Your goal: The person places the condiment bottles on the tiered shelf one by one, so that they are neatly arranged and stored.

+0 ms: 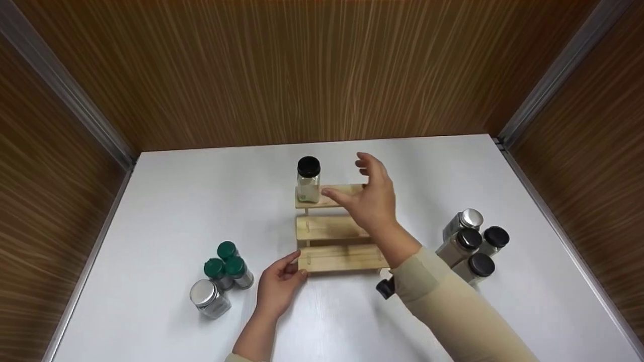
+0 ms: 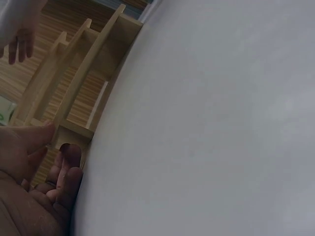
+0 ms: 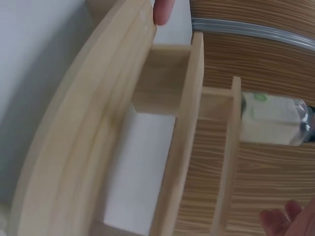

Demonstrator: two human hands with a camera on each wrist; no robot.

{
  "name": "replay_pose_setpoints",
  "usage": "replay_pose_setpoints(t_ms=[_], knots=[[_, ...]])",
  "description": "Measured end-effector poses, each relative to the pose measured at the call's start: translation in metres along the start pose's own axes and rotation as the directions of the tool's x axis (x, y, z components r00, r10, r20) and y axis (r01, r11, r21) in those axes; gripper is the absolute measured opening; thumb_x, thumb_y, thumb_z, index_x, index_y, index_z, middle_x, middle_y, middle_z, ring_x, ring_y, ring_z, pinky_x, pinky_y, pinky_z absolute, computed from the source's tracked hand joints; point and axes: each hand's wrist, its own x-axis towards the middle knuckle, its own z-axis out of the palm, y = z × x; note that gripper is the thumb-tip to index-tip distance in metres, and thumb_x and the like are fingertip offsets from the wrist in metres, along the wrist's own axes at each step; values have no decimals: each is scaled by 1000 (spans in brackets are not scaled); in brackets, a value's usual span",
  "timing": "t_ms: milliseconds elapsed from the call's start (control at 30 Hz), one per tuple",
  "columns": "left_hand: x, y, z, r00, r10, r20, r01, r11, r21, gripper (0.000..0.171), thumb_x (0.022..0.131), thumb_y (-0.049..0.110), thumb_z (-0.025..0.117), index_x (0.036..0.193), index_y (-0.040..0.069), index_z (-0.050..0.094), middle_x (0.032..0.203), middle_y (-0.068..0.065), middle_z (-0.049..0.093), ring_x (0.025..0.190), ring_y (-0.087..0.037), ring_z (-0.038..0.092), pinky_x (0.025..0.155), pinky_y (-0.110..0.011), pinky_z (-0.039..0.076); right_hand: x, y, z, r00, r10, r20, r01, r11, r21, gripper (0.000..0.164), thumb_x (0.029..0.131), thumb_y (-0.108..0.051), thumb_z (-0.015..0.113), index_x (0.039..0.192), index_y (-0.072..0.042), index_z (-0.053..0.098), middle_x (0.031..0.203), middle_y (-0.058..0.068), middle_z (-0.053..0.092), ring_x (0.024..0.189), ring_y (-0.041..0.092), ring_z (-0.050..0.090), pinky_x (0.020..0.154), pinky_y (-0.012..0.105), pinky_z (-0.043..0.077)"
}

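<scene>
A three-tier wooden spice rack (image 1: 342,259) stands mid-table, its steps rising away from me. My left hand (image 1: 276,289) pinches the left end of its lowest step between thumb and fingers; the left wrist view shows this hand (image 2: 29,196) low against the tabletop. On the top step's left end a glass spice jar (image 1: 308,188) with a black lid stands upright. Just right of that jar, my right hand (image 1: 375,201) is held over the rack, thumb and fingers spread with nothing between them. In the right wrist view the jar (image 3: 273,118) shows a pale label with a green mark.
On the left side of the white table (image 1: 201,191), several small green-lidded jars (image 1: 235,266) cluster beside a silver-lidded jar (image 1: 209,299). To the right stand black-lidded jars (image 1: 478,266) and another silver-lidded jar (image 1: 465,221). Wood-grain panels (image 1: 312,70) enclose the back and sides.
</scene>
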Motion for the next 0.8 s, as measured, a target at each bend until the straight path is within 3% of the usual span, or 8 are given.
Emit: replay_pose_setpoints(t_ms=[333, 800], knots=[[1, -1, -5, 1000, -4, -21, 5, 1000, 27, 49, 92, 0, 80, 139, -2, 66, 103, -14, 74, 89, -20, 71, 77, -23, 58, -2, -1, -47, 997, -7, 83, 14, 996, -86, 113, 66, -35, 104, 155, -2, 43, 145, 19, 54, 138, 36, 49, 114, 50, 41], [0, 3, -5, 1000, 5, -12, -5, 1000, -7, 51, 92, -1, 80, 141, -3, 64, 105, -15, 73, 90, -21, 71, 76, -22, 58, -15, -3, -106, 1000, -21, -23, 18, 991, -136, 112, 65, -25, 105, 155, 1, 43, 146, 22, 52, 137, 37, 47, 115, 54, 37]])
